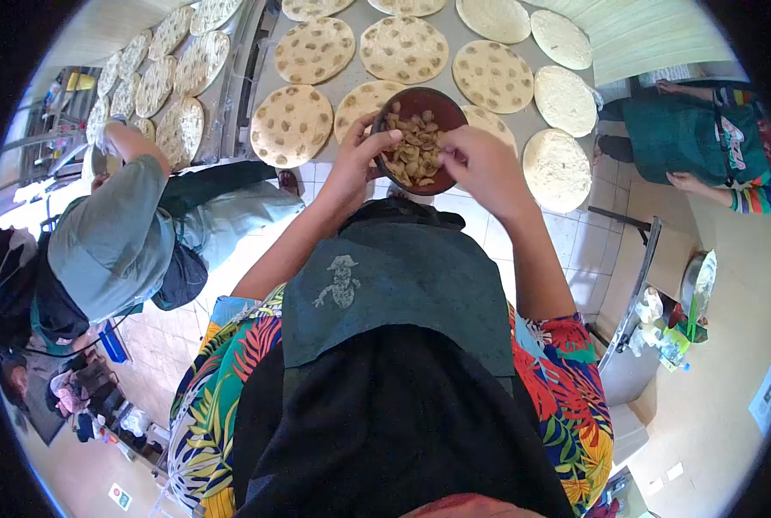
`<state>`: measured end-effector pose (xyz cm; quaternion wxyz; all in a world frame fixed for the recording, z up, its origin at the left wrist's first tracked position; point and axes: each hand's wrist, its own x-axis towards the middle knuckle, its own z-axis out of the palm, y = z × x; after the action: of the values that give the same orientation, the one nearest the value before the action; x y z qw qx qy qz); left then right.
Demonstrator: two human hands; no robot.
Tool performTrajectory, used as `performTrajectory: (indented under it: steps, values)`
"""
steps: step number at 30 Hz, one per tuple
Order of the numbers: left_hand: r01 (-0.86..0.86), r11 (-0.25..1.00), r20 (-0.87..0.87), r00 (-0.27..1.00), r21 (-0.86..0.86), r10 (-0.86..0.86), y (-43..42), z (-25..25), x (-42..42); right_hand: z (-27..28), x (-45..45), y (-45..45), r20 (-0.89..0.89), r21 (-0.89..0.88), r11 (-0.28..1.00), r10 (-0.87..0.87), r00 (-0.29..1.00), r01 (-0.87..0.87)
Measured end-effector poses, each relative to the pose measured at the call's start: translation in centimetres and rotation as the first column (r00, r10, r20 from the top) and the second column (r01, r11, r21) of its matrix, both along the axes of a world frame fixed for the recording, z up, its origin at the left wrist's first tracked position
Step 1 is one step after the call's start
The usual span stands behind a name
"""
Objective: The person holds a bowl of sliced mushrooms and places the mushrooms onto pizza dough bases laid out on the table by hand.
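My left hand (357, 162) grips the left side of a dark brown bowl (448, 105), its thumb hooked over the rim. Inside lies a heap of brownish-yellow slices (416, 147) that look like cooked mushrooms. My right hand (480, 164) reaches over the bowl's right rim, fingers pinched together at the slices; what exactly sits between the fingertips is partly hidden. Just beyond the bowl, round flat dough bases (403, 47) lie on a grey table. Many carry spaced-out slices, while bases on the right, such as a pale dough base (558, 170), show none.
A co-worker in a grey shirt (109, 233) stands at left, one arm over another table of topped bases (178, 129). Another person in a green apron (679, 138) is at right. A metal rail (636, 285) and a side surface with a round pan (701, 281) are at lower right.
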<state>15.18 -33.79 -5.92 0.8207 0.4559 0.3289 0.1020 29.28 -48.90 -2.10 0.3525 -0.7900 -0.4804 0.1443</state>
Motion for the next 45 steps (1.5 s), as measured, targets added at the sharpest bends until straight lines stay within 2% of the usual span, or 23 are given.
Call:
performTrajectory:
  steps: [1, 2, 3, 5, 10, 13, 15, 16, 18, 19, 21, 23, 25, 29, 31, 33, 34, 35, 37, 39, 40, 43, 45]
  values:
    - [-0.002, 1.000, 0.007, 1.000, 0.004, 0.002, 0.0, 0.2, 0.1, 0.1, -0.3, 0.6, 0.136, -0.179, 0.979, 0.123, 0.983, -0.098]
    - [-0.017, 1.000, -0.008, 1.000, 0.024, 0.017, -0.1, 0.5, 0.2, -0.5, -0.6, 1.0, 0.238, -0.249, 0.964, 0.157, 0.959, -0.096]
    - [-0.031, 0.998, -0.023, 0.999, 0.046, 0.032, -0.2, 0.9, 0.2, -1.2, -0.8, 1.3, 0.246, -0.242, 0.965, 0.158, 0.956, -0.097]
    - [-0.035, 0.998, -0.023, 0.999, 0.060, 0.036, -0.3, 1.1, 0.3, -2.5, -0.9, 1.7, 0.429, -0.293, 0.953, 0.203, 0.880, -0.077]
    - [-0.015, 0.995, 0.000, 1.000, 0.102, 0.015, 0.0, 1.7, 0.0, -2.5, -1.3, 2.2, 0.468, -0.226, 0.973, 0.147, 0.871, -0.043]
    - [-0.013, 0.997, 0.010, 1.000, 0.079, 0.013, 0.1, 1.5, 0.0, -0.4, -1.6, 1.8, 0.373, -0.206, 0.978, 0.040, 0.927, 0.041]
    - [-0.013, 1.000, 0.040, 0.999, 0.013, 0.013, 0.2, 1.5, 0.2, 1.6, -1.4, 1.5, 0.086, -0.132, 0.990, -0.042, 0.995, 0.053]
    - [-0.008, 1.000, 0.046, 0.999, 0.007, 0.008, 0.2, 1.8, 0.3, 1.8, -1.3, 1.4, 0.092, -0.137, 0.989, -0.047, 0.995, 0.059]
    - [0.038, 0.999, 0.060, 0.997, 0.011, -0.039, 0.3, 2.3, 0.3, 1.7, -1.2, 1.4, -0.088, -0.103, 0.984, 0.133, 0.987, -0.142]
    - [0.035, 0.999, 0.063, 0.997, 0.010, -0.035, 0.1, 2.6, 0.5, 1.8, -1.5, 1.2, -0.084, -0.105, 0.984, 0.136, 0.987, -0.144]
    - [0.063, 0.998, 0.039, 0.997, 0.021, -0.063, 0.8, 2.6, 0.6, 1.4, -2.9, 2.1, 0.169, -0.249, 0.962, 0.157, 0.973, -0.111]
    - [0.081, 0.996, 0.039, 0.996, 0.046, -0.083, 0.9, 2.0, 0.6, 0.5, -3.5, 2.7, 0.188, -0.301, 0.949, 0.153, 0.970, -0.091]
    - [0.105, 0.992, 0.039, 0.993, 0.070, -0.108, 1.4, 1.4, 0.7, -0.5, -3.7, 3.4, 0.305, -0.380, 0.923, 0.180, 0.935, -0.054]
    - [0.067, 0.997, 0.094, 0.993, -0.026, -0.064, 1.0, 0.7, 1.2, -0.8, -3.5, 3.2, 0.348, -0.334, 0.942, 0.165, 0.923, -0.042]
    - [0.052, 0.995, 0.062, 0.997, -0.080, -0.047, 1.2, 0.9, 1.4, -0.7, -3.0, 3.3, 0.313, -0.330, 0.944, 0.132, 0.940, -0.023]
    - [0.067, 0.993, 0.031, 0.997, -0.101, -0.065, 1.3, 1.1, 1.8, -0.4, -2.1, 3.2, 0.157, -0.369, 0.929, 0.099, 0.983, -0.034]
    - [0.062, 0.991, 0.026, 0.998, -0.121, -0.059, 1.6, 0.7, 2.2, -0.5, -1.2, 3.2, 0.094, -0.273, 0.960, 0.093, 0.991, -0.065]
    - [0.055, 0.988, 0.020, 0.998, -0.143, -0.053, 1.8, 0.1, 2.7, -0.4, -0.1, 3.2, 0.096, -0.279, 0.958, 0.093, 0.991, -0.063]
    - [0.054, 0.987, 0.032, 0.998, -0.153, -0.050, 2.5, -1.2, 4.2, 0.8, 2.6, 3.9, -0.296, -0.130, 0.991, -0.027, 0.955, -0.013]
    - [0.030, 0.980, -0.014, 0.999, -0.195, -0.034, 2.8, -2.6, 5.2, -0.2, 6.4, 3.9, -0.503, -0.056, 0.990, -0.141, 0.853, 0.131]
    - [0.019, 0.984, -0.007, 1.000, -0.176, -0.021, 1.9, -2.2, 5.8, 0.8, 8.9, 2.9, -0.535, -0.016, 0.986, -0.150, 0.831, 0.167]
    - [-0.034, 0.969, 0.050, 0.998, -0.244, 0.047, 2.5, -5.0, 7.6, -2.0, 17.9, 4.2, -0.562, 0.037, 0.954, -0.227, 0.795, 0.298]
    - [-0.041, 0.970, 0.027, 0.998, -0.240, 0.049, 2.8, -5.8, 8.7, -4.3, 24.0, 5.7, -0.494, 0.016, 0.936, -0.299, 0.816, 0.353]
